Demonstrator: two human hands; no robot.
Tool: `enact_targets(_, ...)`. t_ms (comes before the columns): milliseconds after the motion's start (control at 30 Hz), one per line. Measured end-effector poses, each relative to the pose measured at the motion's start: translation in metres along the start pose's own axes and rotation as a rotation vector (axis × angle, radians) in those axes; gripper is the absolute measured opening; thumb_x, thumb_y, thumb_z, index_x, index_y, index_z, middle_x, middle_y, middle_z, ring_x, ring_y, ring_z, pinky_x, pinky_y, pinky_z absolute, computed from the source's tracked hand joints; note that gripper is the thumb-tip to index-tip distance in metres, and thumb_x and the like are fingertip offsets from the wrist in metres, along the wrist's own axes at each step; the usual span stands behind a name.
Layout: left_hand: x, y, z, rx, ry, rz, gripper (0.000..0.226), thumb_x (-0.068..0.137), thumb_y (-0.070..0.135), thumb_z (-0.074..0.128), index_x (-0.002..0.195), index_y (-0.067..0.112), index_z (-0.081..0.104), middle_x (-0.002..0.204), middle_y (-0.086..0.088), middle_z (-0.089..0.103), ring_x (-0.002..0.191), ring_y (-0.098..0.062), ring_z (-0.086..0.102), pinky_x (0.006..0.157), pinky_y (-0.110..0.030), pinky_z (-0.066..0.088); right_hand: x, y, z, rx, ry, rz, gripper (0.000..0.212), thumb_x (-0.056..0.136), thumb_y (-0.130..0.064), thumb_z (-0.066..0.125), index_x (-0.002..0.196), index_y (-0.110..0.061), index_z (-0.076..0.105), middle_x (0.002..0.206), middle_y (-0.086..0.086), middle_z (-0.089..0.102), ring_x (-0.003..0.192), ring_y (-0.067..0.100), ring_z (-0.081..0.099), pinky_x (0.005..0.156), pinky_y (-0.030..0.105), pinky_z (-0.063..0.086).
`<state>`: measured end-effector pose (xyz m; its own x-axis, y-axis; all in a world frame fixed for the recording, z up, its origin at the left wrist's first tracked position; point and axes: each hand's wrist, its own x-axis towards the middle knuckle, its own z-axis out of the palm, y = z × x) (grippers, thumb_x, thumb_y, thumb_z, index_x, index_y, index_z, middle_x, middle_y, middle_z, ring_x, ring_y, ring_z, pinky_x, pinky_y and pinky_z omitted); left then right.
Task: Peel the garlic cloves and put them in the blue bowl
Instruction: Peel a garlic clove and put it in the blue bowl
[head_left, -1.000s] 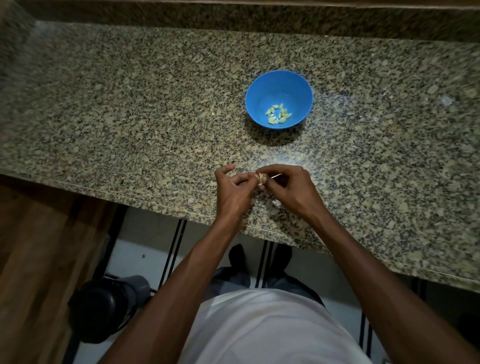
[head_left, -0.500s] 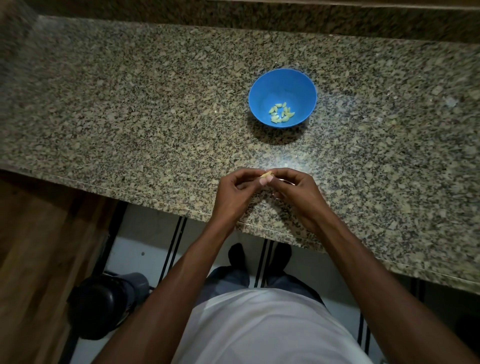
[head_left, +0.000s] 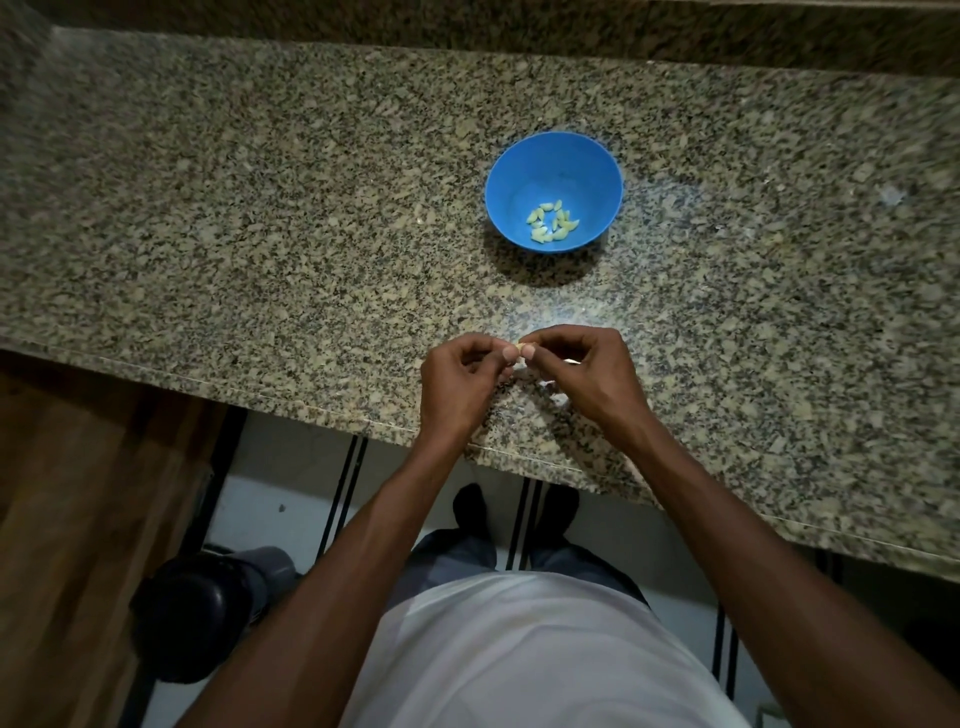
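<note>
— Left hand (head_left: 457, 376) and right hand (head_left: 589, 371) are together over the near edge of the counter (head_left: 260, 208), fingers curled, both pinching one garlic clove (head_left: 518, 347) between thumb and fingertips.

— Clove peeled?

— Can't tell. Only a pale sliver shows between the two thumbs; the rest is hidden by the fingers.

— Bowl?

— Blue bowl (head_left: 524, 166) sits upright on the counter, farther back from the hands and well apart from them. Small pile of peeled cloves (head_left: 551, 222) in its bottom, yellowish-green.

— Anything under the hands?

— A few light scraps (head_left: 558, 399) on the stone just below the right hand, look like skin, too small to be sure.

— Rest of scene?

— Person stands at the counter in a white shirt (head_left: 524, 654). Dark round bin (head_left: 192, 613) on the floor to their left, beside a wooden panel (head_left: 67, 519).
</note>
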<state>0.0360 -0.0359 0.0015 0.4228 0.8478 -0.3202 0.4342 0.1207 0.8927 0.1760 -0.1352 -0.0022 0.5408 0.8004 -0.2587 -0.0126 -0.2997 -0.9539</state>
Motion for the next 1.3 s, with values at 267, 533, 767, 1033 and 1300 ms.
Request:
enact_targets(267,-0.012,0.007,0.019,-0.345,0.177,-0.223,0.014,0.088,0.010,0.082,0.099,0.002,0.078,0.087,-0.011,0.080,0.082,-0.020,0.078,0.072,-0.025,0.061,-0.017,0.003,0.034,0.007,0.311,-0.065,0.015,0.094,-0.022,0.080,0.107,-0.015,0.083,0.096,-0.008,0.080,0.087,0.002,0.076,0.076,0.025,0.064)
enact_targets(533,-0.015,0.012,0.021,-0.325,0.183,-0.193,0.009,0.087,0.004,0.081,0.096,0.003,0.078,0.087,-0.011,0.080,0.083,-0.021,0.079,0.075,-0.029,0.064,-0.027,0.002,0.036,-0.138,0.368,-0.265,0.018,0.094,-0.012,0.079,0.112,-0.010,0.081,0.098,-0.002,0.079,0.086,0.003,0.074,0.075,0.018,0.061)
enact_targets(767,-0.012,0.007,0.015,-0.171,0.141,-0.161,0.009,0.088,0.008,0.082,0.093,0.002,0.078,0.084,-0.011,0.079,0.080,-0.022,0.079,0.078,-0.036,0.066,-0.025,0.012,0.021,-0.399,0.250,-0.494,0.018,0.096,-0.005,0.075,0.113,-0.002,0.078,0.103,0.007,0.075,0.089,0.014,0.072,0.081,0.022,0.059)
enact_targets(1033,-0.003,0.019,0.003,-0.234,0.037,-0.261,0.010,0.093,0.007,0.077,0.099,-0.001,0.075,0.088,-0.015,0.079,0.077,-0.019,0.073,0.072,-0.029,0.064,-0.018,0.010,0.013,-0.213,0.392,-0.364,0.016,0.094,-0.007,0.077,0.109,-0.005,0.080,0.103,0.002,0.079,0.093,0.010,0.076,0.082,0.027,0.063)
enact_targets(1300,-0.003,0.018,-0.005,-0.214,-0.111,-0.143,0.015,0.087,0.004,0.081,0.100,0.001,0.076,0.098,-0.012,0.079,0.094,-0.021,0.077,0.082,-0.028,0.061,-0.011,0.000,-0.001,0.580,0.170,0.270,0.019,0.092,-0.005,0.079,0.109,0.003,0.076,0.103,0.019,0.079,0.094,0.028,0.078,0.095,0.051,0.062)
